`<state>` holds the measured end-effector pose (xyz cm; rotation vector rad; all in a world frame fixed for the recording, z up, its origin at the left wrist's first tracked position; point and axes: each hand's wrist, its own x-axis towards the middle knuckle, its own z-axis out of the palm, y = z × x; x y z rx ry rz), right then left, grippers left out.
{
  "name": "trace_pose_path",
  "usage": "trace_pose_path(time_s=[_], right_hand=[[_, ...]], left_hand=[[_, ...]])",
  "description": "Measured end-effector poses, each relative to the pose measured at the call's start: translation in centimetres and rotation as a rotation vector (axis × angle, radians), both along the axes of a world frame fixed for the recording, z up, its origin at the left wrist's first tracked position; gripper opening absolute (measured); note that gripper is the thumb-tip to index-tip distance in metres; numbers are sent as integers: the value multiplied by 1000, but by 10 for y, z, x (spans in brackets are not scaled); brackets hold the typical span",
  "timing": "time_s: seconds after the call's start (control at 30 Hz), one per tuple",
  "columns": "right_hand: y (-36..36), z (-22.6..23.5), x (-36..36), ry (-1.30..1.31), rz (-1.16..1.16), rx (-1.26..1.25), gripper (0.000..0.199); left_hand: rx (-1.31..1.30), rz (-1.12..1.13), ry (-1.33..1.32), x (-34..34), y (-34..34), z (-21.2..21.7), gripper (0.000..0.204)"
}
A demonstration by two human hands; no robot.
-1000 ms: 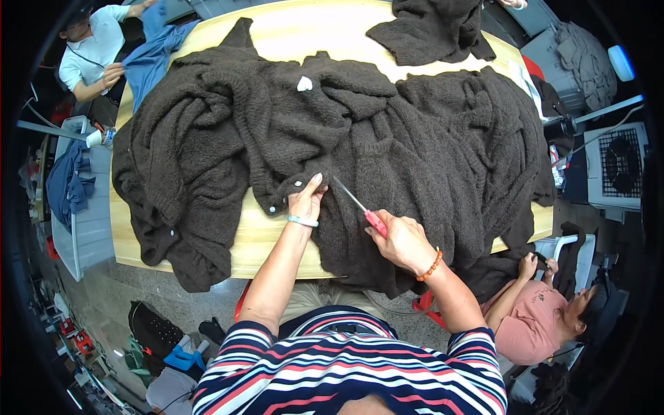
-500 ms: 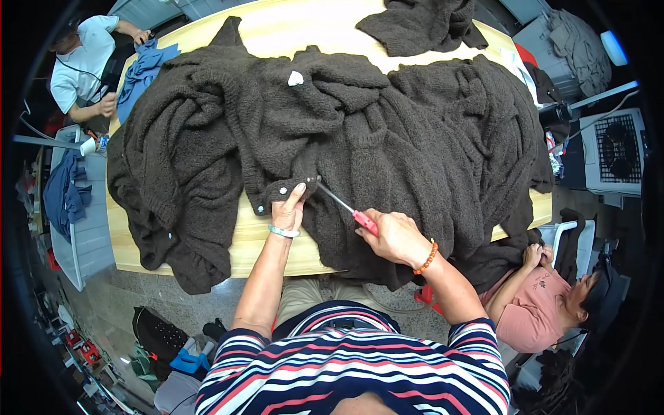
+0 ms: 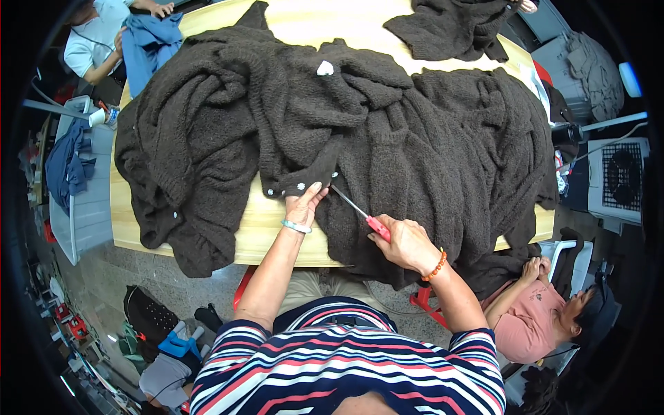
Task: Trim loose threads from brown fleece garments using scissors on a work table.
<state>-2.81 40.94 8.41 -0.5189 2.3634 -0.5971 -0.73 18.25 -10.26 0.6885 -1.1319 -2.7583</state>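
Note:
My left hand (image 3: 304, 206), a pale bracelet on its wrist, pinches the edge of a dark brown knitted garment (image 3: 311, 107) near the table's front side. Along that edge sit several small pale buttons (image 3: 301, 186). In my right hand (image 3: 409, 246), which wears orange beads, is a red-handled tool (image 3: 378, 227) with a thin metal shaft, like a screwdriver. Its tip meets the garment edge just below a pale button (image 3: 335, 175), right of my left fingers; whether it touches is too small to tell. A white heart-shaped piece (image 3: 325, 68) lies on the garment.
More brown knitwear (image 3: 449, 28) lies at the table's (image 3: 287, 245) far side. At the upper left a person handles a blue garment (image 3: 146, 43). Another person in pink (image 3: 526, 311) sits at the right, beside a white bin (image 3: 581, 266). A grey bin (image 3: 86, 221) stands at the left.
The garment edge lies differently in my left hand, showing more buttons, one beside the tool tip. The upper-left person has raised the blue garment. A hand appears at the top right. The view has shifted.

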Motion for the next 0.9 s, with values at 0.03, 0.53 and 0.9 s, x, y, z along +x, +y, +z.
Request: trace_pose_path(time_s=[0.03, 0.53, 0.9], right_hand=[[1, -1, 2, 20, 7, -13, 26], [-9, -5, 0, -8, -25, -53, 26], [-7, -26, -42, -223, -488, -615, 17]], left_hand=[[104, -36, -49, 4, -3, 0, 25], [252, -50, -178, -20, 17, 0, 14], [-579, 199, 192, -38, -25, 82, 25]])
